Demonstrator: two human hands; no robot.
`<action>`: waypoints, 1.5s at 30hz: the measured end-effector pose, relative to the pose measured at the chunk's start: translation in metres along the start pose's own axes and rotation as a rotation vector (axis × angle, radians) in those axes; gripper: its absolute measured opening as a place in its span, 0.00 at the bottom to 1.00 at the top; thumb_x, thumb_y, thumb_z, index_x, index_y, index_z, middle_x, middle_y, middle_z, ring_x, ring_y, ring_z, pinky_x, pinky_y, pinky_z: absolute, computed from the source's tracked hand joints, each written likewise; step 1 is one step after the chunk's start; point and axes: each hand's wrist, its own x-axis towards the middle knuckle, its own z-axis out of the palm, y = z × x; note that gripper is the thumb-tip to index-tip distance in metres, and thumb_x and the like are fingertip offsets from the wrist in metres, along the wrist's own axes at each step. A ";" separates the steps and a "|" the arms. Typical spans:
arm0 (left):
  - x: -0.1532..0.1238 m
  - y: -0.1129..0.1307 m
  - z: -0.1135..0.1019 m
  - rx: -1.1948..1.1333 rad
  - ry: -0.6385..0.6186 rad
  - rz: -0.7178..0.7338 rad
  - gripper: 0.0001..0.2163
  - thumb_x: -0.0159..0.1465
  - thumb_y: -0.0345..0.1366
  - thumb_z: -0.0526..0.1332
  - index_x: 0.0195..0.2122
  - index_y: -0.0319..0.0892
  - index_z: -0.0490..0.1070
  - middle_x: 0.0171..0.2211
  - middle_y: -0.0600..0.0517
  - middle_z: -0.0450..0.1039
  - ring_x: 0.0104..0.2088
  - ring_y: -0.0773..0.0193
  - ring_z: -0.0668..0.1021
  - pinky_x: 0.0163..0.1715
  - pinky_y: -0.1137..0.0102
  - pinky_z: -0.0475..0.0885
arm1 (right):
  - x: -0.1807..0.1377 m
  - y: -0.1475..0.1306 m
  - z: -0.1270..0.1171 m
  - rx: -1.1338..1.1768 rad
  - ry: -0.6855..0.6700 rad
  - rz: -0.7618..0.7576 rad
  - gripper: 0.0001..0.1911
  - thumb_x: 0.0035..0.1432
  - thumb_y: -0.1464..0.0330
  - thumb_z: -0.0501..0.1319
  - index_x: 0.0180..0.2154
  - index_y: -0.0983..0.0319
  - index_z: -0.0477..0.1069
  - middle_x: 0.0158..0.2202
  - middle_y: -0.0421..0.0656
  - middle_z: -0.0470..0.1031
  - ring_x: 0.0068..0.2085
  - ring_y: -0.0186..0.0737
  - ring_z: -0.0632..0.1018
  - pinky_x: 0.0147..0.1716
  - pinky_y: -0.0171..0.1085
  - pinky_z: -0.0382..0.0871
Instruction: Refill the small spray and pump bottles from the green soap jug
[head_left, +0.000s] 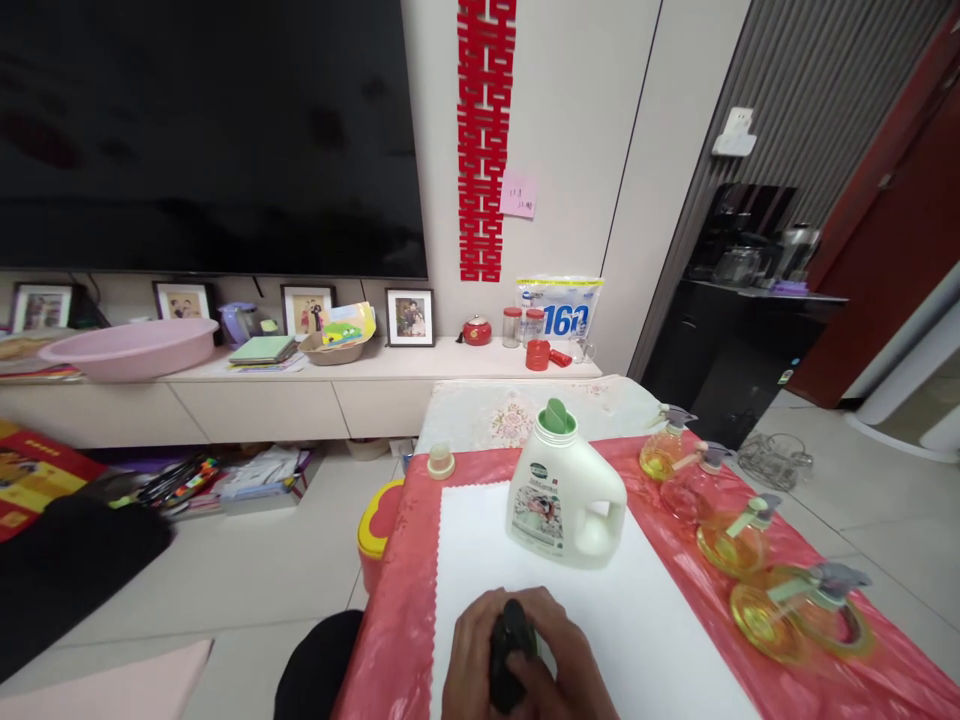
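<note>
At the table's near edge, my left hand [471, 655] and my right hand [566, 655] are closed around a pump bottle with a dark pump head [511, 650]. A thumb lies against the pump head, and most of the bottle is hidden by my fingers. Just beyond my hands stands a pale green detergent jug [551, 490], upright on a white mat [637, 620], with its green spout [555, 415] uncovered. To the jug's left a pale cap [441, 461] rests on the red tablecloth [397, 590].
Several pump bottles with yellow or clear contents, one a yellow bottle [731, 545], line the table's right side. Behind the table, a low cabinet [255, 410] carries a pink basin [135, 348], photo frames and red-lidded jars. A yellow-and-red stool [375, 530] stands at the left.
</note>
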 end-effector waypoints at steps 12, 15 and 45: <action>0.008 0.000 -0.010 0.012 -0.125 0.082 0.25 0.62 0.43 0.63 0.58 0.41 0.62 0.50 0.40 0.74 0.50 0.50 0.79 0.47 0.54 0.79 | 0.019 -0.021 -0.015 -0.064 -0.139 -0.063 0.19 0.53 0.76 0.55 0.45 0.58 0.73 0.45 0.42 0.76 0.46 0.37 0.76 0.48 0.35 0.72; 0.014 0.005 -0.012 0.000 -0.160 0.076 0.25 0.62 0.44 0.63 0.58 0.42 0.62 0.50 0.41 0.74 0.50 0.50 0.78 0.48 0.54 0.78 | 0.023 -0.024 -0.022 0.017 -0.190 -0.023 0.18 0.56 0.75 0.55 0.47 0.59 0.73 0.45 0.42 0.77 0.46 0.36 0.78 0.48 0.34 0.73; 0.012 0.003 -0.013 0.001 -0.217 0.031 0.29 0.61 0.48 0.64 0.59 0.42 0.60 0.52 0.42 0.69 0.54 0.50 0.75 0.52 0.52 0.76 | 0.046 0.037 -0.062 -0.647 -0.266 -0.010 0.12 0.58 0.75 0.60 0.44 0.60 0.74 0.40 0.46 0.76 0.43 0.43 0.75 0.42 0.40 0.68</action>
